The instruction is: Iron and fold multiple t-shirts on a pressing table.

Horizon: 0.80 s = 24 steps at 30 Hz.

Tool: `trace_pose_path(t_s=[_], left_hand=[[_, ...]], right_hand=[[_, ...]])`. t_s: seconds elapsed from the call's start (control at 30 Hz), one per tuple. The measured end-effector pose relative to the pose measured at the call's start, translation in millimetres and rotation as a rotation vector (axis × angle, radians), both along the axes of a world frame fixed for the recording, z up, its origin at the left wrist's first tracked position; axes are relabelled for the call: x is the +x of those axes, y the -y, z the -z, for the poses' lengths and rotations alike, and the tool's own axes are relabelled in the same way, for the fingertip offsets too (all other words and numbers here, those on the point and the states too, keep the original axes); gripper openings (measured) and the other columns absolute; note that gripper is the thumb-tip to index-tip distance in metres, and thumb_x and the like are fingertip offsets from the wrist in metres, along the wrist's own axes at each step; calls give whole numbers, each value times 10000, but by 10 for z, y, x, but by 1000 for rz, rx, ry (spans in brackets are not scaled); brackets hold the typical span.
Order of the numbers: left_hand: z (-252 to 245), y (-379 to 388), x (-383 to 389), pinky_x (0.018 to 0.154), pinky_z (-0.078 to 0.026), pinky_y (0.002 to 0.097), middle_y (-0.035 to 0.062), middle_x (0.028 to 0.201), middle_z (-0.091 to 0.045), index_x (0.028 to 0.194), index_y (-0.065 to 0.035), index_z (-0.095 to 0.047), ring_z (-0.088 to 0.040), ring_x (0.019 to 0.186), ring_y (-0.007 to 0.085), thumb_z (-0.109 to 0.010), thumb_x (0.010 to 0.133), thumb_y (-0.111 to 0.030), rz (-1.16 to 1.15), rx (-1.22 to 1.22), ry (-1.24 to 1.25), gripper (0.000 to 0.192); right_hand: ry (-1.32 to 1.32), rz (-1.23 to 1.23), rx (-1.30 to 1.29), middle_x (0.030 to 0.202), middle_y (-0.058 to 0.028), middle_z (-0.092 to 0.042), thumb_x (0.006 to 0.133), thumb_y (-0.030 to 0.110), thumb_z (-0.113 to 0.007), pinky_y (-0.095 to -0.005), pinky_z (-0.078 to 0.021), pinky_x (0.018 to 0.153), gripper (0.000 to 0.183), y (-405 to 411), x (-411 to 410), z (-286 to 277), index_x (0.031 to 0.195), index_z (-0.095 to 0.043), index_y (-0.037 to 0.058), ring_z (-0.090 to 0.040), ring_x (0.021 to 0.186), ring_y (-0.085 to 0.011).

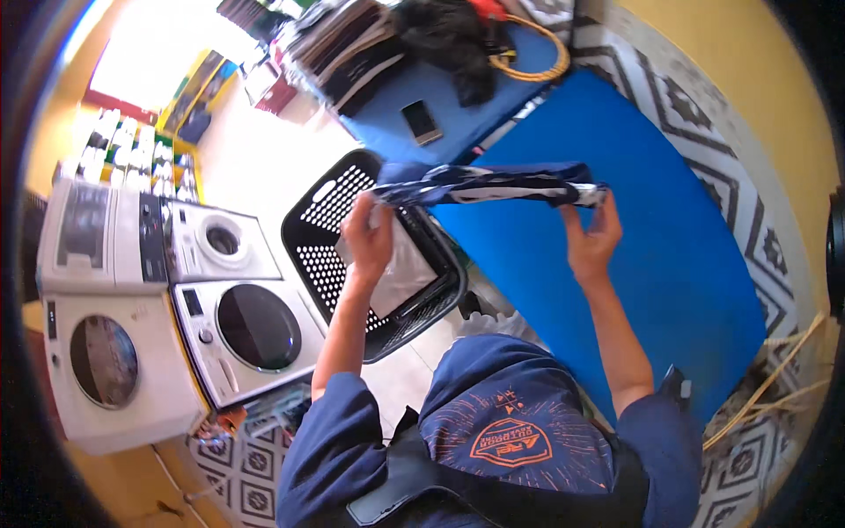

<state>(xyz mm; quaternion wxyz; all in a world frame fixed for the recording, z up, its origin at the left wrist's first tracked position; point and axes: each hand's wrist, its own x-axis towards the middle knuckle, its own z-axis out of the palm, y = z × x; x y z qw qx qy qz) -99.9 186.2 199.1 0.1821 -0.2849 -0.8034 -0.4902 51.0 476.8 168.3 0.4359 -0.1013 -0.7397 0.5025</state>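
Observation:
A navy garment with white stripes (pixel 508 185) is stretched sideways between both hands in front of me, above the edge of a blue padded table (pixel 634 251). My left hand (pixel 371 231) pinches its left end over a black plastic laundry basket (pixel 379 343). At the other end, my right hand (pixel 592 231) grips the cloth between thumb and fingers, over the blue surface. Inside the basket lies a whitish sheet or bag (pixel 404 270). The garment is bunched, so its kind cannot be told.
White front-loading machines (pixel 228 350) stand at the left. Beyond the basket, a second blue surface (pixel 389 138) holds a phone (pixel 421 123), folded clothes (pixel 350 49), dark fuzzy fabric (pixel 449 46) and a coiled yellow hose or cord (pixel 561 56). A patterned wall borders the table's right side.

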Motion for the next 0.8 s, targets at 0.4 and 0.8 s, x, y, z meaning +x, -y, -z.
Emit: trace_pose_path(t_s=[0.4, 0.8], left_hand=[[1454, 2678, 245, 765, -486, 244, 42, 946, -668, 1123, -12, -628, -583, 873, 77, -615, 993, -20, -474, 234, 414, 130], [3670, 3034, -1293, 965, -441, 290, 111, 1171, -647, 1237, -57, -496, -578, 1092, 169, -678, 928, -68, -461, 787, 1148, 359]], right_hand=[[354, -637, 36, 1016, -151, -717, 871, 46, -748, -340, -534, 797, 311, 2349, -1587, 899, 1160, -640, 2, -709, 900, -220], [809, -587, -68, 979, -132, -740, 887, 251, -745, -378, -542, 805, 369, 2929, -3263, 3466, 1177, -641, 48, -715, 901, -247]])
